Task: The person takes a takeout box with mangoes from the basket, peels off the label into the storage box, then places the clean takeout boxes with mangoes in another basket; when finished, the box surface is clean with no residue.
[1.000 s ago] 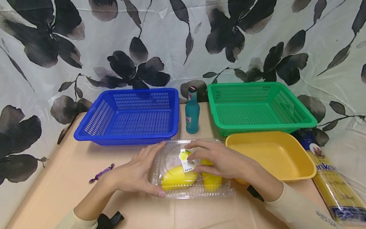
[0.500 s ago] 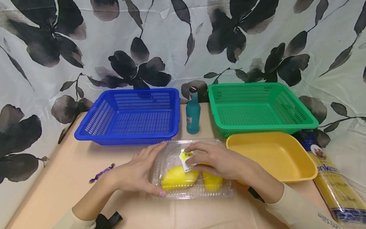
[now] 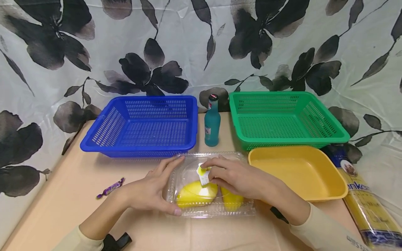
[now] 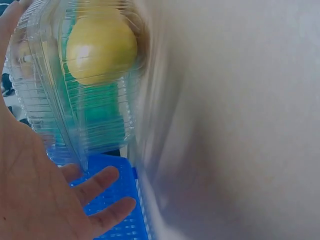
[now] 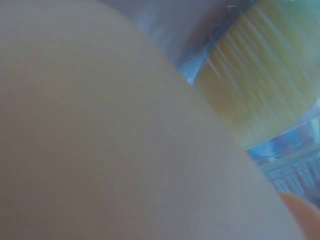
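A clear plastic clamshell box lies on the table in the head view, with two yellow fruits inside, one longish fruit at left and another fruit at right. On its lid is a white label with a yellow picture. My left hand rests along the box's left side, fingers straight and spread, thumb near the front corner. My right hand is over the lid, its bent fingers and thumb pinching the label's right edge. In the right wrist view, the forearm hides most of the work.
Behind stand a blue basket, a teal bottle and a green basket. A yellow tub sits at right, beside a yellow plastic packet. A purple wrapped candy lies at left.
The right hand's fingers have drawn closer together and a little left over the label, which shows less of its right side. The left hand and box have hardly moved.
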Demonstrator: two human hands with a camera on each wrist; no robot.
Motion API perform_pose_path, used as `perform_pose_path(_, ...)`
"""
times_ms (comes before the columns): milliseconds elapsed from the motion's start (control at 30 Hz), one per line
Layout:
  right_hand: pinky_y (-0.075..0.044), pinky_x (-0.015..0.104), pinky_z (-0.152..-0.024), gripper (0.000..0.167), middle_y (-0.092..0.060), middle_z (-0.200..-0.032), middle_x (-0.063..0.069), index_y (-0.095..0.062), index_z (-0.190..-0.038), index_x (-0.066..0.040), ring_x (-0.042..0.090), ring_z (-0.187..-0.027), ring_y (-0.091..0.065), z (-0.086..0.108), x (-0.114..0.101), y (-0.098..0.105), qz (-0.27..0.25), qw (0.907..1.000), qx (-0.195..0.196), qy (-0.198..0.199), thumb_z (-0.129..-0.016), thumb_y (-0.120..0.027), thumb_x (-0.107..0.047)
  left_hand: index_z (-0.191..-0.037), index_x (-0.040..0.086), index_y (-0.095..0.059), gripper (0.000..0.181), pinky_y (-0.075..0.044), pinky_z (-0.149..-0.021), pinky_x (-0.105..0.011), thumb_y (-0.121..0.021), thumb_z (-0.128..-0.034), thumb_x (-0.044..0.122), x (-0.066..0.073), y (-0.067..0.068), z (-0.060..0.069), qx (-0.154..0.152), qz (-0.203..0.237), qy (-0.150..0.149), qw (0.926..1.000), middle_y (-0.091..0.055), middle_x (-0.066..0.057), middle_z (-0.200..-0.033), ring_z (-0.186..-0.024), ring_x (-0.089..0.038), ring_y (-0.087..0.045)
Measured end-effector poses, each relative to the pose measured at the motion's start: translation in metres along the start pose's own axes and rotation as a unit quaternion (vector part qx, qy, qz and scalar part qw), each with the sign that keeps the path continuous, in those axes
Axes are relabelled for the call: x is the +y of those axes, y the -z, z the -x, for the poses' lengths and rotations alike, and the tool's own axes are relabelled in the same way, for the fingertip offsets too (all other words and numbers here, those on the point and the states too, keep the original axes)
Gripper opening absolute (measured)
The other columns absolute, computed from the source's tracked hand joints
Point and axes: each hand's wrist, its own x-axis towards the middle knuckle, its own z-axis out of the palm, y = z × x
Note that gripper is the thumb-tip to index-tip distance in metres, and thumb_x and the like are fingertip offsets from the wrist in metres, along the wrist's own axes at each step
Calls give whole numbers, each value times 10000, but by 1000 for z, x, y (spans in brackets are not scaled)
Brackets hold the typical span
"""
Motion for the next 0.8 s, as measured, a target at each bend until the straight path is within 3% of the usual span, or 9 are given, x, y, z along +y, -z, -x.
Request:
perform_pose_path(300, -505, 315, -1065, 39, -607, -1376, -29, -615, -1080, -161, 154, -1291, -581, 0, 0, 4, -555, 9973, -62, -482, -1053, -587, -163, -1648, 382, -24, 1290, -249, -1113, -769, -845, -697, 675, -2, -1, -2, -41, 73, 53, 10000, -35, -67, -1707, -1516, -454, -216)
perform_pose_path(600, -503, 331, -1070, 52, -622, -1368, -18, -614, -1063, -166, 171, -1313, -577, -2, 2, 6, -706, 9955, 94, -623, -1063, -564, -153, -1639, 406, -38, 1284, -313, -1069, -775, -847, -682, 687, -5, -3, -1, 20, 156, 18, 9999, -66, -97, -1692, -1464, -502, -281)
perform_pose_path(800, -499, 332, -1071, 85, -549, -1455, 18, -627, -1098, -167, 196, -1344, -554, -3, 2, 6, -847, 9922, 326, -857, -1064, -556, -134, -1641, 404, -34, 1293, -309, -1073, -776, -838, -676, 708, -4, -2, -2, 19, 101, -6, 9999, -69, -83, -1689, -1470, -484, -279)
